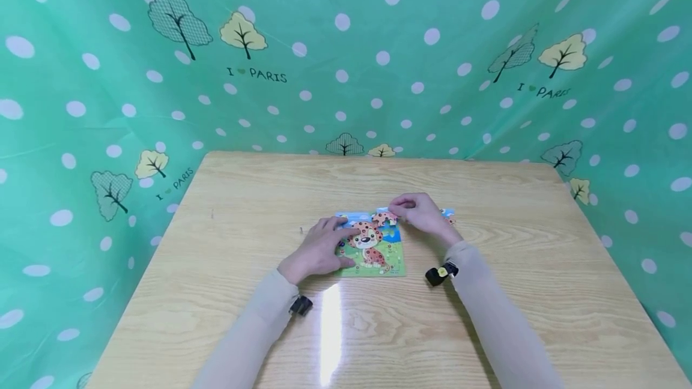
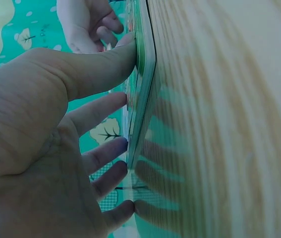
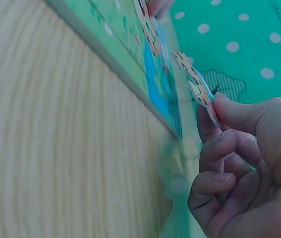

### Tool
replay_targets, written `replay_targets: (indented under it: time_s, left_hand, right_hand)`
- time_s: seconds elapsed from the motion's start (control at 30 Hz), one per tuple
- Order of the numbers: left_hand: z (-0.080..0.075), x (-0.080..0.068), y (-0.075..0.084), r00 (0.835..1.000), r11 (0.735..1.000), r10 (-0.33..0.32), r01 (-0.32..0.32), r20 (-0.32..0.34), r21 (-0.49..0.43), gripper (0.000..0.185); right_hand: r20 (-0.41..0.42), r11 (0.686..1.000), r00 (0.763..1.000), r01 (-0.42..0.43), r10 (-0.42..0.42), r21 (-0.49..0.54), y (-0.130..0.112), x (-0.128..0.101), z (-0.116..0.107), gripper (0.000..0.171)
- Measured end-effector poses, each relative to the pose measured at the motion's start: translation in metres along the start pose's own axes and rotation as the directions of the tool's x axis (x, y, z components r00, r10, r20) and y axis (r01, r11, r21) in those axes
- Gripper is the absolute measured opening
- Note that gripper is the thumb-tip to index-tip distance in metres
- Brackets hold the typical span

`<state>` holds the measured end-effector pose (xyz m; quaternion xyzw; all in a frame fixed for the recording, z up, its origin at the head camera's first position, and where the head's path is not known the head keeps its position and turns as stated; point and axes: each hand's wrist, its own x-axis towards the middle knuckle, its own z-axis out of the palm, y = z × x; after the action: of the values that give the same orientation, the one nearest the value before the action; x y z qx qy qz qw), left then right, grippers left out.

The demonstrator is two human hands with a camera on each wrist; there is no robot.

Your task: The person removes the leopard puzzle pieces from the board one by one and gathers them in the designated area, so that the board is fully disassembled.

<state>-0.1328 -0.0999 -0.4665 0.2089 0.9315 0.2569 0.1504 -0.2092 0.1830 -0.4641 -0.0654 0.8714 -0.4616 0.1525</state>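
Observation:
A jigsaw puzzle point(image 1: 388, 260) with a spotted cartoon leopard on green grass lies flat on the table. My left hand point(image 1: 320, 249) rests on its left side with fingers spread; the thumb presses near the front edge, as the left wrist view shows. Above the puzzle's upper right corner, my right hand point(image 1: 426, 216) pinches a spotted puzzle piece point(image 3: 198, 89) between thumb and index finger. That piece is tilted and raised off the board in the right wrist view. The other right fingers are curled. The board area under the piece is partly hidden.
Partly behind the right hand, more puzzle pieces point(image 1: 449, 215) lie on the wooden table point(image 1: 259, 197). A green dotted cloth point(image 1: 340, 107) hangs behind the table and at its sides. Each wrist wears a black strap point(image 1: 301, 305).

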Motion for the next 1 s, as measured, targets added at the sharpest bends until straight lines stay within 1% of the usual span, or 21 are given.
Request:
replay_targets:
  time_s: [0.13,0.33,0.47,0.83,1.0]
  left_hand:
    - [0.001,-0.001,0.0,1.0,1.0,0.01,-0.01,-0.002,0.003,0.072]
    - [0.001,-0.002,0.001,1.0,1.0,0.026,-0.026,-0.011,0.0,0.069]
    - [0.001,-0.002,0.0,1.0,1.0,0.029,-0.029,-0.009,0.004,0.068]
    - [0.0,-0.004,0.001,0.999,0.999,0.037,-0.037,-0.009,0.009,0.068]
    - [0.0,-0.003,0.001,0.999,0.999,0.038,-0.038,-0.01,0.004,0.068]
  right_hand:
    - [-0.033,1.0,0.999,-0.007,0.006,-0.016,0.007,-0.005,-0.011,0.035]
    - [-0.073,1.0,0.997,-0.019,0.019,0.004,0.017,-0.013,-0.026,0.035]
    - [-0.102,1.0,0.995,-0.021,0.019,-0.021,0.027,-0.017,-0.038,0.036]
    - [-0.143,0.998,0.988,-0.061,0.056,-0.033,0.047,-0.03,-0.066,0.044]
    - [-0.161,0.997,0.984,-0.079,0.075,-0.022,0.056,-0.036,-0.077,0.047]
